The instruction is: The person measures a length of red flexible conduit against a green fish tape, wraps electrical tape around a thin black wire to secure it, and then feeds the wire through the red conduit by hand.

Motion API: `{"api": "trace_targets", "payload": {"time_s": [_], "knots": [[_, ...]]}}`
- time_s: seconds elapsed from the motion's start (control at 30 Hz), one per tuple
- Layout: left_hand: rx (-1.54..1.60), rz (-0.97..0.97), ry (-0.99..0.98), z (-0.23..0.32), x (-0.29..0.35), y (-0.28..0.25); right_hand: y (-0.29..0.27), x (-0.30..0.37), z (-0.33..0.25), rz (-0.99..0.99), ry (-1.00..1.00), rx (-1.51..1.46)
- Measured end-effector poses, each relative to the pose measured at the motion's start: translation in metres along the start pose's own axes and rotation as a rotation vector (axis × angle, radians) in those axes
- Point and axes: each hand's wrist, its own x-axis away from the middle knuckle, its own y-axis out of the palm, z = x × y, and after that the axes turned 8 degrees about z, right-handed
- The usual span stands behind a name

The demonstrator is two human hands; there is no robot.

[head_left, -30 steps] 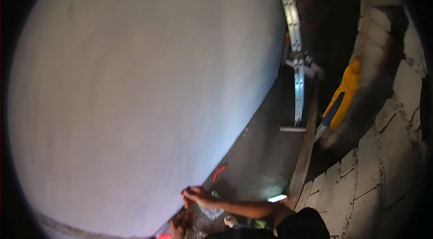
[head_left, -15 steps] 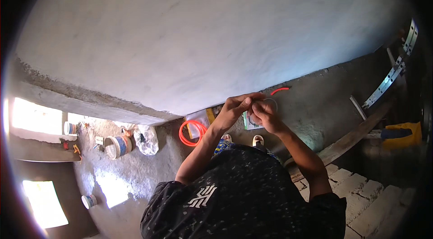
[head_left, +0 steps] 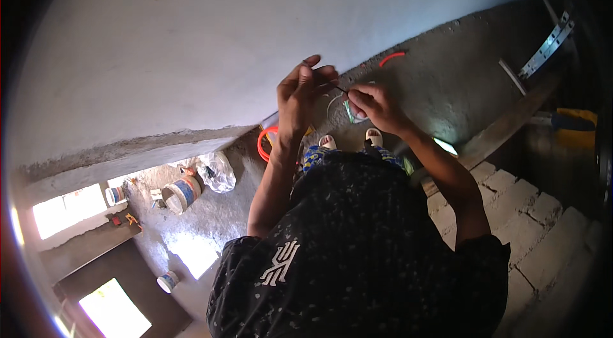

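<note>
A thin dark strand (head_left: 340, 88) spans the gap between the two hands, running from the fingers of the left hand (head_left: 301, 92) to the right hand (head_left: 382, 110). The right hand is closed in a narrow pinch on the strand's near end, which sits at its thumb and forefinger. The left hand has its fingers partly spread and curled, the strand meeting them on their right side; whether they grip it I cannot tell. Past the right hand, on the floor (head_left: 440, 89), lies a short red tube (head_left: 391, 57). A green-and-white packet (head_left: 355, 114) shows just left of the right hand, lower down. An orange-red coil (head_left: 263, 145) lies below the left hand, partly hidden by its forearm.
</note>
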Motion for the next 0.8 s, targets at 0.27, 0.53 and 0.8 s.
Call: {"api": "trace_targets", "payload": {"time_s": [0.27,0.53,0.8], "knots": [[-0.510,0.008,0.270,-0.010,-0.004,-0.024,0.047,0.003,-0.002,0.186,-0.158,0.228],[-0.323,0.338,0.242,0.031,0.012,-0.153,0.093,0.004,0.012,-0.483,-0.236,0.465],[-0.265,0.649,0.267,0.019,0.094,-0.234,0.216,-0.008,0.043,-1.279,-0.331,0.492]]}}
